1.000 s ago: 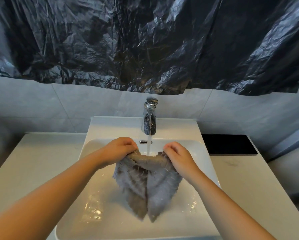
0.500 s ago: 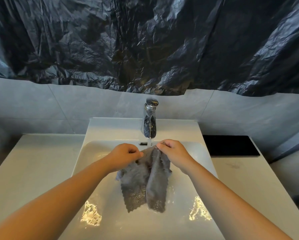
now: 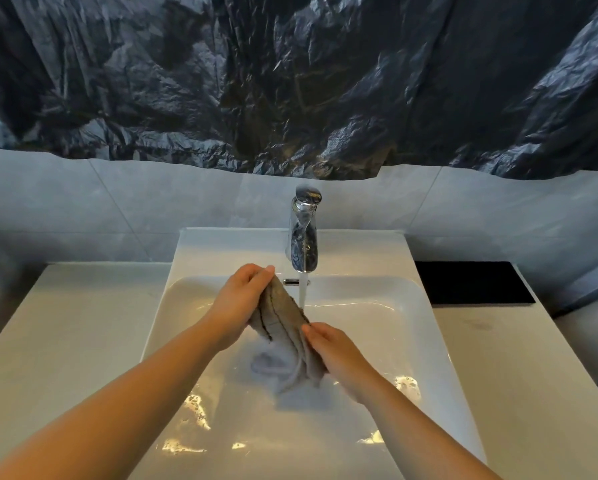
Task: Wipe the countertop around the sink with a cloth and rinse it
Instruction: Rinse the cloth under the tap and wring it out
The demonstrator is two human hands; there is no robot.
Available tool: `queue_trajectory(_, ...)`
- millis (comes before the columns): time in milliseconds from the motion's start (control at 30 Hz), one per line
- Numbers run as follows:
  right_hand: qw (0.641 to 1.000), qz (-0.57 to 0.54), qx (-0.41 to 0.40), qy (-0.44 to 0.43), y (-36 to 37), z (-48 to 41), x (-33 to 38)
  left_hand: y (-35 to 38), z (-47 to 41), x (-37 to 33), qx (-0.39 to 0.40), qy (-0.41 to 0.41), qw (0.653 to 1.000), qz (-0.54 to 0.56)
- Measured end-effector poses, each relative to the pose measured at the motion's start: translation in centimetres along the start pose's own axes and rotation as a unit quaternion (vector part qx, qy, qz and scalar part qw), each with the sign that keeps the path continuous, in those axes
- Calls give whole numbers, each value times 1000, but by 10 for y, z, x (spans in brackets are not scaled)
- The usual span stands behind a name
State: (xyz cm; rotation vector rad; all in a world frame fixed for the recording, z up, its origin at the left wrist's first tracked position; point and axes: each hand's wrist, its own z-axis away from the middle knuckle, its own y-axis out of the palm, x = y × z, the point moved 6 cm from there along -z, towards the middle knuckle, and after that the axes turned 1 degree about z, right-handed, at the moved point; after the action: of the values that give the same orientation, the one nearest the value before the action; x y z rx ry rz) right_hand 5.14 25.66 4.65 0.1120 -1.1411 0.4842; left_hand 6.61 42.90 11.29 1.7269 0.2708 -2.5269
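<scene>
A wet grey cloth (image 3: 285, 320) is bunched into a long roll over the white sink basin (image 3: 411, 327). My left hand (image 3: 240, 303) grips its upper end, close under the chrome tap (image 3: 303, 233). My right hand (image 3: 337, 351) grips its lower end, nearer to me. Water runs from the tap in a thin stream (image 3: 302, 292) and lands on the cloth just right of my left hand. The cloth's tail hangs blurred below my right hand.
White countertop (image 3: 69, 327) lies left of the basin and more of it (image 3: 505, 368) on the right. A black rectangular mat (image 3: 472, 282) sits at the back right. Crumpled black plastic sheeting (image 3: 290, 81) hangs over the grey tiled wall.
The cloth went from spread and hanging between both hands to a bunched roll. My right hand dropped from the top edge down to the lower end; my left hand rose towards the tap.
</scene>
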Motion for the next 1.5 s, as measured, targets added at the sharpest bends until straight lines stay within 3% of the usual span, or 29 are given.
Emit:
queue_trajectory(100,990,-39,-125,-56,-17,2,19,-3,2,6,-47,39,985,-161)
queue_trajectory(233,973,-48,-196,-110,-17,13,48,24,9,18,-23,24,977,-212)
queue_trajectory(433,956,1,-247,-157,4,6,60,59,24,37,-53,-103,993,4)
queue_trajectory(633,975,52,-192,-99,-2,-11,47,55,25,42,-10,-141,979,149)
queue_trajectory(833,998,-12,-6,54,21,-5,-4,41,12,26,-29,-110,976,184)
queue_trajectory(900,999,9,-23,40,15,-2,-9,32,8,21,-55,-97,980,163)
queue_trajectory(967,996,14,-92,-1,0,3,-5,21,4,21,-81,-94,981,148)
queue_trajectory(1067,975,-91,-195,-61,-25,14,15,6,1,28,-111,-96,985,89)
queue_trajectory(1167,959,-136,-220,-112,-21,16,41,13,4,35,-97,-88,991,5)
queue_trajectory(1267,952,-85,-257,-143,-6,13,60,37,13,39,-43,-87,995,-23)
queue_trajectory(1367,948,-15,-284,-141,-1,2,66,56,21,46,-5,-139,990,8)
queue_trajectory(1500,963,107,-234,-86,-3,-20,51,51,24,52,2,-148,988,41)
